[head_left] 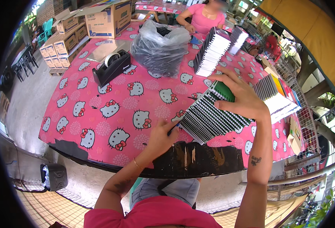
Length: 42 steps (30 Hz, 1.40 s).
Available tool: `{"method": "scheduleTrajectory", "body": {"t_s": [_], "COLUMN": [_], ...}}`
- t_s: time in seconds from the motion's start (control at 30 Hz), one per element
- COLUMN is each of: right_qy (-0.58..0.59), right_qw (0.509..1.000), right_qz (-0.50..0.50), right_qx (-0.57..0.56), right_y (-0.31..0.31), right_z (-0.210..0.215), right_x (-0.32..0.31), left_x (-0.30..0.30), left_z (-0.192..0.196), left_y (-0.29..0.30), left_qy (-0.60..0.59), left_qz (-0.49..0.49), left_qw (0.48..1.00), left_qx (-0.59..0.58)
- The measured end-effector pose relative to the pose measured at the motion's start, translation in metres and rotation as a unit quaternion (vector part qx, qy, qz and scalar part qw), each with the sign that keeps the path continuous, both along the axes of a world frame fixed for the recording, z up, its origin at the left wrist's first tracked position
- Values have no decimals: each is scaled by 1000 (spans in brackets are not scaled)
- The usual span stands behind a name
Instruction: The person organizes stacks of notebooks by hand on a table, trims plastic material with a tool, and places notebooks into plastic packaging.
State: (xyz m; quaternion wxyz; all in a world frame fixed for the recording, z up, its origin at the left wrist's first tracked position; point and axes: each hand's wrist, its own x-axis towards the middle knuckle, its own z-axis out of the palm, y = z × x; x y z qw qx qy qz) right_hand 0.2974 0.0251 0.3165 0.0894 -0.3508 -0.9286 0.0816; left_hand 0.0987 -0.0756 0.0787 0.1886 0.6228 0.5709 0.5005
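A stack of spiral notebooks (213,117) with green covers leans fanned at the right of the table, its coil edges facing me. My right hand (241,95) lies over the top end of the stack, thumb and fingers apart around the green cover and gripping it. Beside the stack's lower left corner, my left hand (161,136) is closed around a slim dark tool (173,128). The tool's tip points at the coils; its exact kind is too small to tell.
A black tape dispenser (112,69) and an open plastic bag (160,49) of dark material stand farther back. Tall notebook stacks (213,51) rise behind my right hand, with more notebooks (275,97) at right. Cardboard boxes (108,21) are back left. Across the table sits another person (207,17).
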Motion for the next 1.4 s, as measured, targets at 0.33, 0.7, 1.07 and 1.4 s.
{"method": "scheduleTrajectory", "body": {"t_s": [0.33,0.7,1.07,1.4], "right_qy": [2,-2,3,2], "right_qw": [1000,1000,1000,1000], "right_qz": [2,-1,2,3], "right_qx": [-1,4,2,8], "right_y": [-1,0,0,0], "right_z": [0,-1,0,-1], "right_x": [0,1,0,1], "left_x": [-2,-2,-8,-6], "left_z": [-5,-5,-15,-21], "left_y": [4,4,6,10], "left_qy": [-332,-503,-444,-513], "left_qz": [-104,-104,-132,-132], "left_qw": [902,802,838,785], "left_qx": [-255,-304,-288,-322]}}
